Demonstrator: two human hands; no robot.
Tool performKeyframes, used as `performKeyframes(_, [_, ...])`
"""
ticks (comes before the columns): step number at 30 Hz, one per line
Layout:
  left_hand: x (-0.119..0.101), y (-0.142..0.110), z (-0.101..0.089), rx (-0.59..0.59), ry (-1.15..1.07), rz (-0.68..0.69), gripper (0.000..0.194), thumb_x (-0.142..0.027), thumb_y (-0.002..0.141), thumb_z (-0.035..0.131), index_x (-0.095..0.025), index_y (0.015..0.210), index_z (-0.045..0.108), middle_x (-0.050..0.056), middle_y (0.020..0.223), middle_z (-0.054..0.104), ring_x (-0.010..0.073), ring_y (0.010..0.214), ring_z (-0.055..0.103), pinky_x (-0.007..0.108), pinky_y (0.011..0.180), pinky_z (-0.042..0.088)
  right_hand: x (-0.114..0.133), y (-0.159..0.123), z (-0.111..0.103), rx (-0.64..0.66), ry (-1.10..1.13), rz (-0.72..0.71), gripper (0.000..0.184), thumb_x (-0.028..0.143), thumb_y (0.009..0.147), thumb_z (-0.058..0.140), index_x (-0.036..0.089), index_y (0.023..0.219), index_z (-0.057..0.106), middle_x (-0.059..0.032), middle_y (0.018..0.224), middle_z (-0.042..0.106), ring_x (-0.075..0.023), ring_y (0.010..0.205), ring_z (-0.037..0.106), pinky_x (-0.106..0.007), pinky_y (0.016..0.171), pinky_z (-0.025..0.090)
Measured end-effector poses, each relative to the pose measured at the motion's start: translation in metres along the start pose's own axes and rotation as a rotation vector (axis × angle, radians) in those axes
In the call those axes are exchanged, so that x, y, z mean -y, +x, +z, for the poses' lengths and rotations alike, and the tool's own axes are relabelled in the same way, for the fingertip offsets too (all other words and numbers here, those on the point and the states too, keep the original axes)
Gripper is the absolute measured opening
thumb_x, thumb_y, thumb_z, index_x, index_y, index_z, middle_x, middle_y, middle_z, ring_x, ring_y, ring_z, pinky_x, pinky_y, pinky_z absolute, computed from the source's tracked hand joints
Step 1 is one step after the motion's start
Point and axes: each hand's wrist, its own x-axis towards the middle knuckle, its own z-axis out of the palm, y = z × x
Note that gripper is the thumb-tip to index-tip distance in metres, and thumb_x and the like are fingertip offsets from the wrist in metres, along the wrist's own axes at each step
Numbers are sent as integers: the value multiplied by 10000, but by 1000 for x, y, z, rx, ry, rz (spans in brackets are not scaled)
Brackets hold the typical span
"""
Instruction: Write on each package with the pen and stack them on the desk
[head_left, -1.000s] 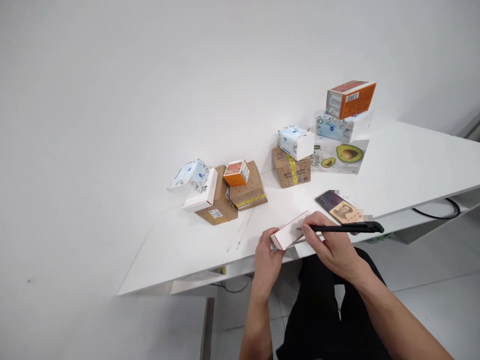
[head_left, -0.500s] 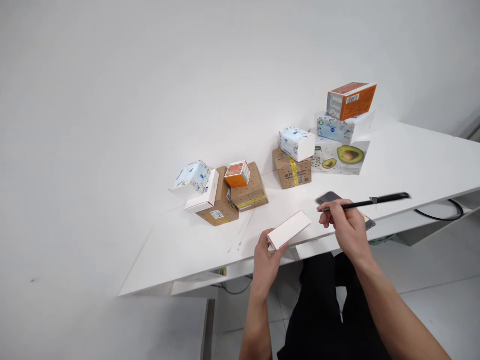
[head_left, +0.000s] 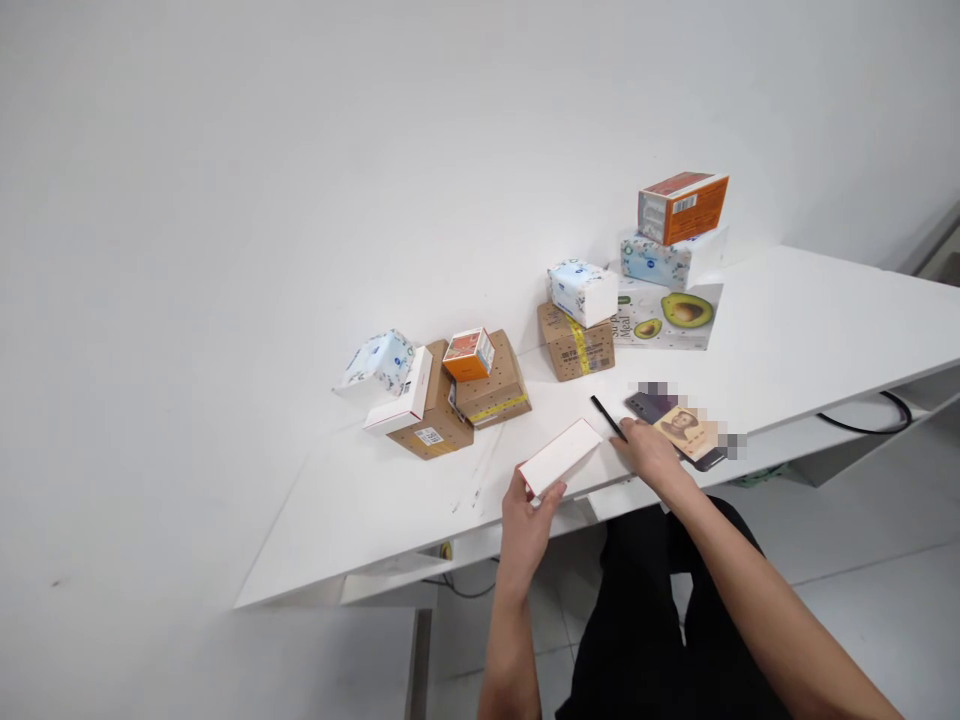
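Note:
My left hand [head_left: 527, 515] is closed around the near left end of a slim white box [head_left: 561, 457] with red edges, its long white face turned up above the table's front edge. To the right of that box, my right hand [head_left: 646, 450] is low at the table top, with its fingers closed on the lower end of a black pen [head_left: 606, 415]. The pen slants up and left from the fingers. Just beyond this hand lies a dark phone [head_left: 697, 460] with a picture on its back, partly blurred out and partly covered by the hand.
On the white table [head_left: 810, 310], a brown carton [head_left: 576, 343] bears a tissue pack [head_left: 581, 290]. An avocado-print box [head_left: 671, 317] carries another pack and an orange box [head_left: 686, 208]. Further left are two cartons, a small orange box [head_left: 469, 354], a flat white box and tissues [head_left: 377, 362].
My right hand has come down and left to the table top. The pen, which pointed out to the right, now points up and left. My left hand still grips the white box.

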Motion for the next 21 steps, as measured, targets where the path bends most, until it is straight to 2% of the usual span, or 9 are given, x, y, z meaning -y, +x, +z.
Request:
performKeyframes(2, [1,1,0,-1,-10,3,407,-340,768,663,-177,1129,570,110,1129,660,225,1078,606,360,906,486,-6,-3,-4,-63,-16,20,305,333,916,440,111,1089,558,-180,1058,587,-267,939,599,-331,747,418])
performKeyframes(4, [2,2,1,-4,-24,10,424,-350,763,667,-172,1137,573,120,1127,661,238,1085,605,378,912,488,-17,-5,-7,-179,-62,67,375,384,905,453,129,1165,539,-202,1133,540,-317,1031,543,-388,794,407])
performKeyframes(7, [8,5,2,-7,-68,3,452,-361,749,683,-171,1145,578,122,1120,668,241,1065,618,391,907,495,-38,-6,-8,-317,-116,187,562,505,832,535,168,1279,481,-233,1283,452,-387,1140,437,-481,848,366])
performKeyframes(9, [13,8,3,-12,-91,-9,481,-365,735,698,-170,1157,575,125,1130,665,240,1055,626,395,912,494,-50,-5,-7,-311,-110,213,638,555,804,542,172,1308,461,-224,1323,438,-390,1159,411,-499,873,344])
performKeyframes(11, [18,12,3,-12,-106,-19,506,-361,730,705,-171,1177,563,127,1152,656,238,1061,624,396,922,490,-58,-4,-5,-291,-108,174,605,539,824,509,162,1297,477,-197,1300,481,-367,1150,418,-484,893,335])
performKeyframes(14, [20,19,4,3,-114,-20,524,-350,740,697,-181,1208,533,122,1185,639,233,1086,611,390,926,488,-60,-4,-4,-298,-113,128,539,478,852,468,147,1277,506,-185,1272,516,-352,1118,440,-466,880,347])
performKeyframes(17, [17,25,3,15,-106,-21,533,-339,731,704,-179,1206,524,126,1182,640,244,1091,609,390,910,498,-59,-5,-5,-300,-85,141,536,451,830,488,135,1260,534,-188,1231,549,-366,1093,456,-479,856,367])
performKeyframes(21, [13,28,1,0,-101,-40,530,-307,708,720,-172,1182,526,125,1147,655,247,1054,628,386,898,505,-65,-10,-12,-307,118,167,596,475,769,550,149,1268,546,-181,1184,593,-399,1099,464,-539,861,378])
